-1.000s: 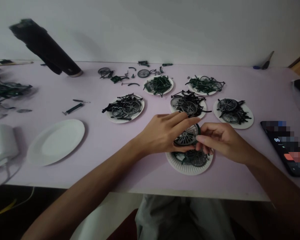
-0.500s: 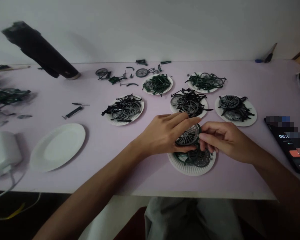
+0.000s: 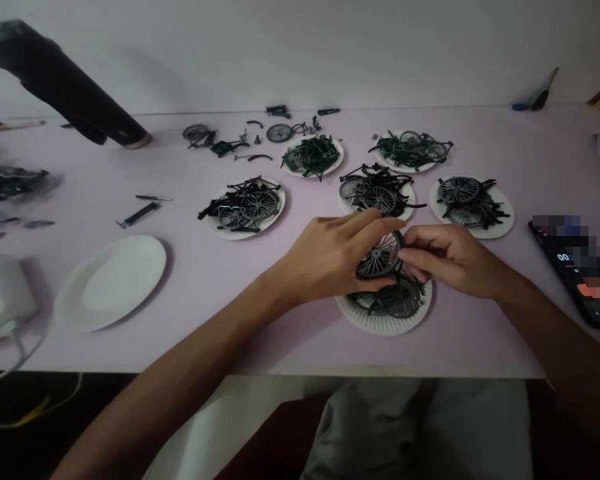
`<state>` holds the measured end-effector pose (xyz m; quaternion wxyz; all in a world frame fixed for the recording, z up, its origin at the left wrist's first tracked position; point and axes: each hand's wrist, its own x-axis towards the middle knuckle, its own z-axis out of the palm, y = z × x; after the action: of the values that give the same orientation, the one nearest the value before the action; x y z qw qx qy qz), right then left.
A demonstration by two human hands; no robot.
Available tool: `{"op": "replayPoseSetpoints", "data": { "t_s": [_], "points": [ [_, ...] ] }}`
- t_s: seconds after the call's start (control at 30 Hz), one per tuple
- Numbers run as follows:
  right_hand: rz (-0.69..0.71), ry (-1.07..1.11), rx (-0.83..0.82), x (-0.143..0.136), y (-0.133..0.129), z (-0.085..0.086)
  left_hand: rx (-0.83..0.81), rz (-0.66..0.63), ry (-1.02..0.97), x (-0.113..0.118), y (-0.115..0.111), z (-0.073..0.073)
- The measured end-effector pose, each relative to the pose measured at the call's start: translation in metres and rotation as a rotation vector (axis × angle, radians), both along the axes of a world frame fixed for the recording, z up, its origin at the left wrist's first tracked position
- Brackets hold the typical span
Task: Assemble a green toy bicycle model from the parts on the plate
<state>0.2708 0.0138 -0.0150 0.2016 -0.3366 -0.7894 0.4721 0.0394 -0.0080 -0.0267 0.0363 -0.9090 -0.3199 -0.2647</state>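
Note:
A small spoked toy bicycle wheel [image 3: 379, 257] is tilted above the nearest paper plate [image 3: 383, 323]. My left hand [image 3: 337, 253] curls round the wheel, with the thumb below its rim and the fingers over the top. My right hand [image 3: 443, 257] pinches at the wheel's right edge; whether a smaller part sits between those fingertips is hidden. Under the hands, the plate carries another wheel [image 3: 403, 297] and dark green bicycle parts, partly covered by my left hand.
Other plates with black parts [image 3: 250, 207] and green parts [image 3: 311, 157] stand farther back. A bare plate [image 3: 113, 283] and a screwdriver-like tool [image 3: 154, 198] lie left. A phone [image 3: 575, 273] rests at right; a black cylinder [image 3: 65, 83] leans back left.
The camera view has shifted slightly, so the table sits a little higher in the picture. Both hands keep their hold at the wheel, which has turned a little.

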Motion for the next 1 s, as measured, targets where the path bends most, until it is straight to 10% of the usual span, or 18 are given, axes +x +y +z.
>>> {"op": "replayPoseSetpoints", "data": {
  "t_s": [1.0],
  "points": [
    [-0.108, 0.204, -0.098, -0.023, -0.002, 0.005, -0.021, 0.114, -0.179, -0.01, 0.007, -0.003]
  ]
}}
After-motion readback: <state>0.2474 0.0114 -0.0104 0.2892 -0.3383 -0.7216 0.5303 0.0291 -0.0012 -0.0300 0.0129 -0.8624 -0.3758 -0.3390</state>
